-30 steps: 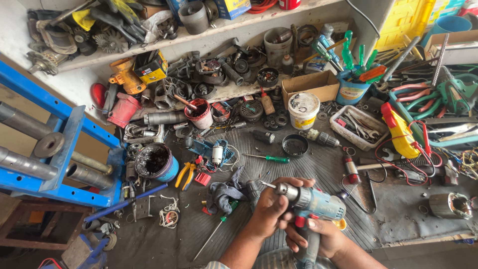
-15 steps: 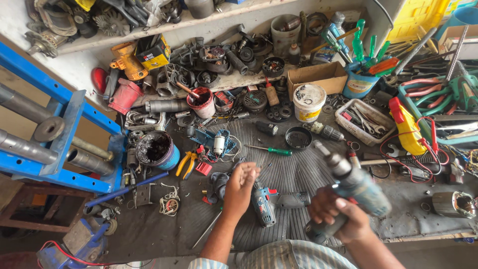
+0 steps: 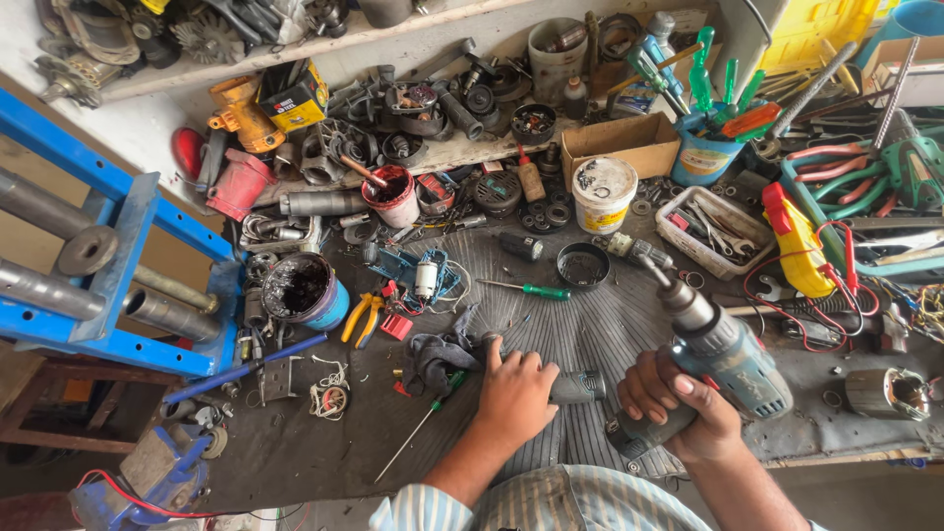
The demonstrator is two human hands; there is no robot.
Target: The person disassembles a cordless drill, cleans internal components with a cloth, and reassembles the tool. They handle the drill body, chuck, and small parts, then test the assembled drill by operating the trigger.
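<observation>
While the right hand (image 3: 678, 408) wraps its fingers tight around the handle of a blue-grey power drill (image 3: 713, 344), the drill's metal chuck points up and left, tilted, above the ribbed dark rubber mat (image 3: 590, 324) on the bench. Drill body is teal-blue, dark grip, silver nose; sits right of centre, near the front edge. Left hand (image 3: 513, 393) lies palm down, fingers loosely together, on a dark grey cylindrical tool part (image 3: 575, 386) lying flat on the mat; grip on it can't be told. Black rag (image 3: 433, 359) just left of that hand, green-handled screwdriver (image 3: 425, 418) beside it.

Packages: white plastic tub (image 3: 602, 194) with yellow-blue label band, behind the mat, centre. Open brown cardboard box (image 3: 624, 146) just behind the tub. Blue cup (image 3: 703, 157) with pale label, stuffed with green and blue screwdrivers, right of the box. Yellow-and-black small box (image 3: 295, 96) on the upper left shelf edge. Blue tin (image 3: 305, 291) of black grease, left of mat. White tray (image 3: 713, 231) of wrenches, right of tub. Label print too small to read.
</observation>
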